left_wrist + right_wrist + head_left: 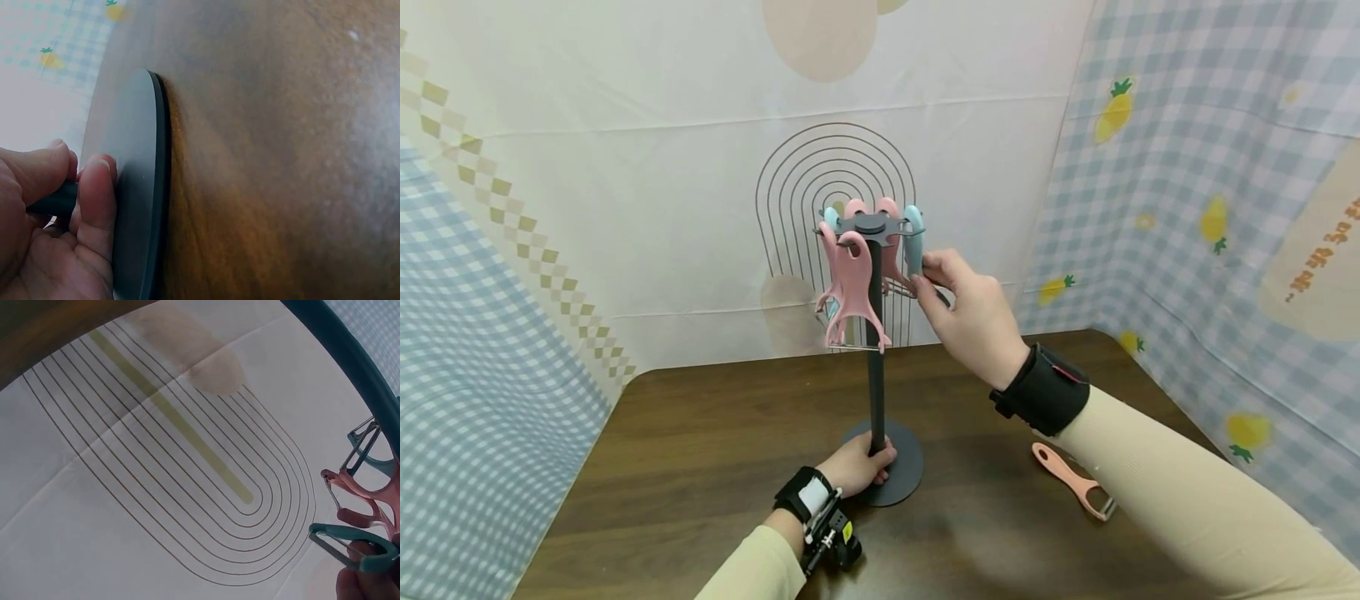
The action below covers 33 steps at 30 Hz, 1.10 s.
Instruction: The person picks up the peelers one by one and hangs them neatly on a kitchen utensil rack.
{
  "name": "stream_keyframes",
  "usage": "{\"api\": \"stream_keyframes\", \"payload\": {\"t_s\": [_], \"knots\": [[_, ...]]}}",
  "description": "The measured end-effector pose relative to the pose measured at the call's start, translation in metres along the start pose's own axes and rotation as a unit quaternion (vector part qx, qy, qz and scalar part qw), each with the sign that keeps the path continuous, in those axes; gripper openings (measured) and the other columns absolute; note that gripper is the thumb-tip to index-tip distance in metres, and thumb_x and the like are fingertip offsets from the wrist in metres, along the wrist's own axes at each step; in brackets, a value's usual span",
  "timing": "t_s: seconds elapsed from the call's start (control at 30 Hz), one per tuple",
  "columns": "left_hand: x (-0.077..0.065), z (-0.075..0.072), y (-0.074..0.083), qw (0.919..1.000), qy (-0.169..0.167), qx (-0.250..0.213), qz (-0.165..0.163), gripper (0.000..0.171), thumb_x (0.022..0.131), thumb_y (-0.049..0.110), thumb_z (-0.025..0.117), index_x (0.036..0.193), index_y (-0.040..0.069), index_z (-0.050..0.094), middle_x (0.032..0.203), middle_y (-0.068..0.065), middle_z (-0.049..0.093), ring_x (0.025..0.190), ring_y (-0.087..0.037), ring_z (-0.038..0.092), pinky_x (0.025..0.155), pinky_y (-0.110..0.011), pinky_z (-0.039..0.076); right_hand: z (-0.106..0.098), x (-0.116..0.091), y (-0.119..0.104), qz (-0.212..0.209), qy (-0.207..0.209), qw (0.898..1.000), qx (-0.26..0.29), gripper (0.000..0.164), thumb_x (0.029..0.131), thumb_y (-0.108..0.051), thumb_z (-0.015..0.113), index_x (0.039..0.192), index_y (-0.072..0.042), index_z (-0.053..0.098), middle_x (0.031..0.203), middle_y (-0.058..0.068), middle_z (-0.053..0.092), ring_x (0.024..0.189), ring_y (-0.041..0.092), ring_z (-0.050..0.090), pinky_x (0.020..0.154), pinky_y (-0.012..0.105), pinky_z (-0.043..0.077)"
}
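A dark stand with a round base [134, 206] and an upright pole [876, 375] carries hooks around its top [871, 223]. My left hand [857, 465] grips the pole low down, just above the base. Up at the stand's right side, my right hand [973, 312] pinches a blue peeler [914, 237] whose handle end is at a hook. In the right wrist view, fingertips [359, 584] hold that peeler beside its bladed head. Several pink peelers [854, 279] hang around the top, along with another blue peeler [831, 217] at the back left, partly hidden.
A loose pink peeler [1067, 477] lies on the brown wooden table [722, 433], right of the stand and near my right forearm. Behind the table hangs a white patterned cloth [647, 217], with blue checked cloth [1157, 167] on the sides.
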<state>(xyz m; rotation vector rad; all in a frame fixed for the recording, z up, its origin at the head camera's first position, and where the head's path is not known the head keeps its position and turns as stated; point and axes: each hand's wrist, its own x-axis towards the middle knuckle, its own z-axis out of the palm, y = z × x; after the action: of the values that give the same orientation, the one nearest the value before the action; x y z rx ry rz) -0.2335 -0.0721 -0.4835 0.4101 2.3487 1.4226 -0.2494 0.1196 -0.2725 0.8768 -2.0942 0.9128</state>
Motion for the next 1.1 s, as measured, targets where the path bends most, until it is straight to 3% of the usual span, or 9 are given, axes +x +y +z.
{"api": "stream_keyframes", "payload": {"t_s": [0.27,0.43,0.53,0.63,0.8,0.9,0.97,1.03,1.1], "knots": [[0.000,0.000,0.000,1.0000,-0.001,0.000,-0.004,0.016,0.101,0.018,0.053,0.093,0.005,0.056,0.076,-0.006,0.058,0.070,-0.016,0.060,0.065,-0.031,0.050,-0.004,-0.004,0.006,-0.037,0.011,0.999,0.000,0.029,0.095,-0.007,0.061,0.123,-0.002,0.054,0.120,0.012,0.065,0.108,0.019,0.064,0.079,0.034,0.054],[0.001,0.000,-0.001,1.0000,0.001,-0.001,-0.003,0.016,0.101,0.018,0.053,0.093,0.004,0.056,0.075,-0.005,0.057,0.070,-0.016,0.060,0.066,-0.030,0.050,-0.008,-0.007,0.012,-0.049,0.015,0.999,-0.004,0.037,0.095,-0.010,0.061,0.130,-0.005,0.050,0.127,0.008,0.062,0.104,0.017,0.065,0.051,0.023,0.039],[0.001,0.001,-0.001,1.0000,0.001,0.000,-0.003,0.016,0.102,0.018,0.052,0.094,0.004,0.056,0.076,-0.005,0.057,0.070,-0.015,0.060,0.065,-0.030,0.050,-0.012,-0.012,0.021,-0.039,0.010,0.999,-0.004,0.039,0.095,-0.010,0.061,0.133,-0.007,0.048,0.130,0.007,0.061,0.106,0.017,0.064,0.053,0.025,0.041],[0.001,0.001,0.000,1.0000,0.000,-0.001,0.001,0.015,0.102,0.016,0.052,0.095,0.003,0.056,0.076,-0.006,0.058,0.069,-0.015,0.060,0.065,-0.029,0.050,-0.017,-0.018,0.033,-0.015,-0.010,1.000,-0.007,0.041,0.095,-0.011,0.062,0.133,-0.007,0.047,0.130,0.008,0.060,0.112,0.020,0.062,0.072,0.033,0.053],[0.002,0.001,-0.001,1.0000,-0.002,-0.001,0.005,0.014,0.102,0.015,0.051,0.096,0.003,0.055,0.077,-0.006,0.058,0.070,-0.015,0.060,0.065,-0.029,0.051,-0.025,-0.033,0.055,0.043,-0.085,0.995,-0.035,0.045,0.096,-0.018,0.063,0.135,-0.008,0.044,0.123,0.011,0.064,0.100,0.023,0.066,0.062,0.036,0.053],[0.002,0.001,-0.002,1.0000,-0.002,-0.005,0.007,0.014,0.102,0.015,0.051,0.096,0.003,0.055,0.077,-0.006,0.057,0.069,-0.015,0.060,0.064,-0.029,0.051,-0.029,-0.046,0.071,0.091,-0.166,0.981,-0.052,0.047,0.096,-0.023,0.062,0.138,-0.010,0.043,0.115,0.011,0.067,0.093,0.022,0.068,0.065,0.037,0.053],[0.002,0.001,-0.002,1.0000,-0.002,-0.006,0.008,0.013,0.102,0.015,0.051,0.096,0.003,0.055,0.077,-0.006,0.057,0.069,-0.015,0.060,0.064,-0.029,0.051,-0.031,-0.056,0.083,0.125,-0.237,0.962,-0.058,0.046,0.096,-0.026,0.062,0.136,-0.009,0.044,0.111,0.011,0.068,0.094,0.022,0.067,0.074,0.040,0.054],[0.002,0.001,-0.003,0.9999,-0.001,-0.006,0.009,0.013,0.102,0.015,0.052,0.096,0.003,0.055,0.076,-0.006,0.058,0.068,-0.015,0.060,0.064,-0.029,0.051,-0.033,-0.067,0.096,0.157,-0.322,0.932,-0.062,0.045,0.095,-0.028,0.064,0.133,-0.009,0.048,0.110,0.009,0.068,0.095,0.022,0.066,0.077,0.040,0.053],[0.003,0.001,-0.003,1.0000,0.000,-0.004,0.009,0.013,0.102,0.015,0.052,0.096,0.004,0.055,0.076,-0.006,0.058,0.068,-0.015,0.060,0.064,-0.029,0.051,-0.035,-0.078,0.110,0.185,-0.404,0.893,-0.069,0.045,0.094,-0.029,0.066,0.130,-0.007,0.051,0.110,0.009,0.067,0.097,0.023,0.065,0.078,0.041,0.052]]}}
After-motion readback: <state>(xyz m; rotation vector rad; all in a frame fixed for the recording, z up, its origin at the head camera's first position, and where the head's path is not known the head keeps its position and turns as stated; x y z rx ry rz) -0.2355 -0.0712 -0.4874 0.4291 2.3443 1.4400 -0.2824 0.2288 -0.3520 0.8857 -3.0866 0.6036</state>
